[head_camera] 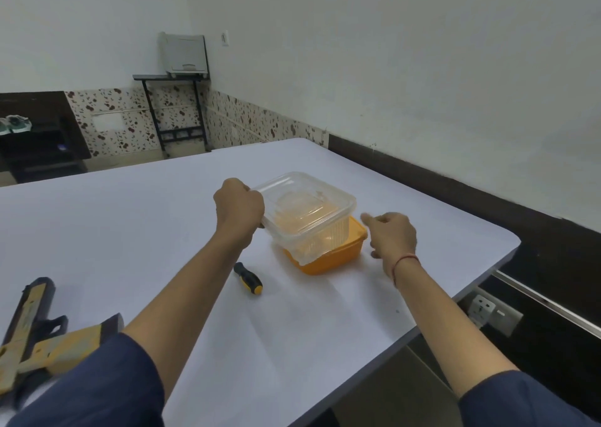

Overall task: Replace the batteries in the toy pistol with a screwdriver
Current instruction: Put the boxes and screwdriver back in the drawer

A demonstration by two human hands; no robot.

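Holding the clear box [305,212] by its left edge, our left hand [239,207] has its fingers curled tight round the rim. The clear box sits tilted on top of the orange box [328,257] on the white bench [97,231]. Our right hand [392,236] is just beside the right side of the orange box. Its fingers are loosely bent and hold nothing. It looks blurry, so we cannot tell if it touches the box. The screwdriver [248,278], black and yellow, lies on the bench between our left arm and the orange box. The toy pistol [48,338], yellow and black, lies at the near left of the bench, partly hidden by our blue sleeve [107,384].
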